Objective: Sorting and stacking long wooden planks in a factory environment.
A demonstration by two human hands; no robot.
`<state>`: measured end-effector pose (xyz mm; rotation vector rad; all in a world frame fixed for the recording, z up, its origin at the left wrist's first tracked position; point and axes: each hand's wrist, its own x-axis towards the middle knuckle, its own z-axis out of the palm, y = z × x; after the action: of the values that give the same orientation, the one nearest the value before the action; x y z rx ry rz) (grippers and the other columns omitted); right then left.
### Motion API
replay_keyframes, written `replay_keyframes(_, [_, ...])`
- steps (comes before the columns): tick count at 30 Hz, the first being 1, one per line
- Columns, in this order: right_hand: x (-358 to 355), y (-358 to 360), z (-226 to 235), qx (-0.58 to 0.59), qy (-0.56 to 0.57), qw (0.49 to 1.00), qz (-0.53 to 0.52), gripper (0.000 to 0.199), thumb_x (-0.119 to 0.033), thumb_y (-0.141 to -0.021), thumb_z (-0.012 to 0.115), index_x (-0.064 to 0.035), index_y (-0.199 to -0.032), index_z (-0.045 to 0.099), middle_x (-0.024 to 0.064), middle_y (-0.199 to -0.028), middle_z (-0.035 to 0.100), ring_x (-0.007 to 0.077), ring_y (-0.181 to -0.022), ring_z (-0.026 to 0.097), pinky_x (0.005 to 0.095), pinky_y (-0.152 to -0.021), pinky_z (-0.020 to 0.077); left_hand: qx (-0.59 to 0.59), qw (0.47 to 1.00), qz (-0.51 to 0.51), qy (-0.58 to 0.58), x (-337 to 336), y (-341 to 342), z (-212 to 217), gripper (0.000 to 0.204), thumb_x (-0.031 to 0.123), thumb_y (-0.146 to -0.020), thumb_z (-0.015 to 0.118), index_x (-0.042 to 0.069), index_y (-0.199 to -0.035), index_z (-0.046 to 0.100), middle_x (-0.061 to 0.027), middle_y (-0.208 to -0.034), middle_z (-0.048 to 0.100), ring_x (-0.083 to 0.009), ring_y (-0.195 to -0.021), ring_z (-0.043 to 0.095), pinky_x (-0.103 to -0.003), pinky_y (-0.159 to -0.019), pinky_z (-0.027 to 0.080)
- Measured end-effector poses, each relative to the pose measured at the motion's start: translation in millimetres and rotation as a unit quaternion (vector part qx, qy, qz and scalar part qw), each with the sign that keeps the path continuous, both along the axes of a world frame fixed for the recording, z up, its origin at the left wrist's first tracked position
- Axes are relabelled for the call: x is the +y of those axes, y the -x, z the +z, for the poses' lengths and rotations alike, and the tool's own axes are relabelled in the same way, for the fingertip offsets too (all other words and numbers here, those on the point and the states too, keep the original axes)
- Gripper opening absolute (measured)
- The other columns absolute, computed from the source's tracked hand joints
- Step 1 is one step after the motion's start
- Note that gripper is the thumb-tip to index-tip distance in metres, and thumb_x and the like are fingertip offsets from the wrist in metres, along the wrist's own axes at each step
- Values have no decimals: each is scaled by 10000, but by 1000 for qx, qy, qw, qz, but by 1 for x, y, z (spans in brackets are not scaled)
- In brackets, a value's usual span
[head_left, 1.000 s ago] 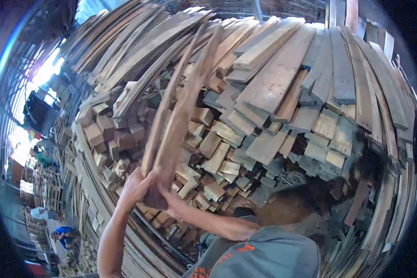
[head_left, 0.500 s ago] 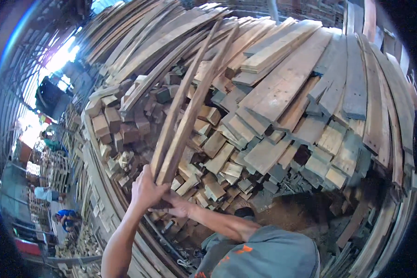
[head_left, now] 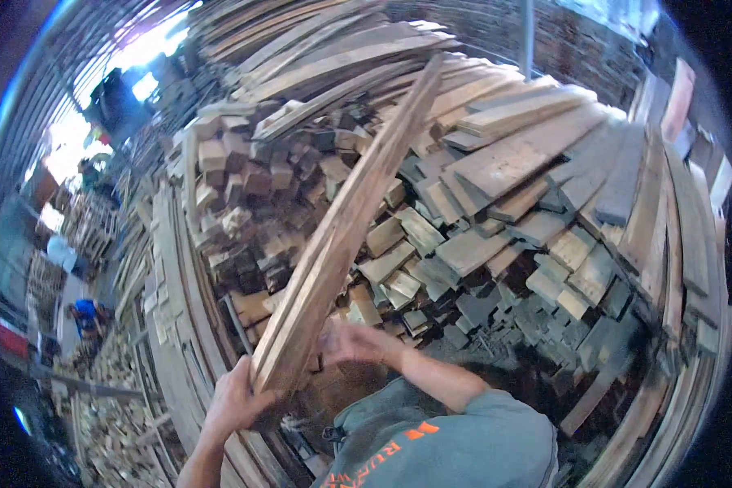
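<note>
Two long rough wooden planks [head_left: 346,220] lie against each other and slant up and away to the right over the pile. My left hand [head_left: 236,398] is closed round their near end, with the thumb across the front. At the right side of the planks, a little farther up, is my right hand [head_left: 356,343]. It is smeared by motion, and whether its fingers grip or only touch the wood I cannot tell. Behind and beneath the planks is a big stack of timber offcuts [head_left: 403,240], their cut ends facing me.
Wide boards [head_left: 533,150] rest on the stack at the right, and more long boards [head_left: 342,65] are piled at the back. Long timbers [head_left: 189,301] run along my left. A metal post [head_left: 527,41] stands at the back. A person in blue [head_left: 88,315] is far left.
The planks have come closer together and turned, so their broader side shows. Their near end and my left hand are lower in view. My right hand has shifted right along their side.
</note>
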<state>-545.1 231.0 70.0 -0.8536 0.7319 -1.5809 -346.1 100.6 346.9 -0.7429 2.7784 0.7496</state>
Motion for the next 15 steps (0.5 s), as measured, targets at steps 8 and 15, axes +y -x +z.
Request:
replay_keyframes(8, [-20, 128, 14, -395, 93, 892, -201, 780, -636, -842, 576, -17, -1305, 470, 169, -1311, 515, 266, -1258, 465, 483, -1071, 370, -27, 994, 106, -2, 26, -208, 28, 530, 334, -662, 812, -5, -1014, 606, -202, -831, 655, -315, -803, 668, -415, -709, 501])
replay_keyframes(15, [-50, 150, 44, -351, 200, 885, -232, 887, -696, -815, 575, 6, -1346, 467, 190, -1331, 548, 362, -1216, 533, 493, -1057, 420, -78, 982, 167, 40, 74, -282, 19, 460, 168, -853, 707, 52, -1273, 561, -224, -990, 668, -309, -865, 663, -423, -693, 508])
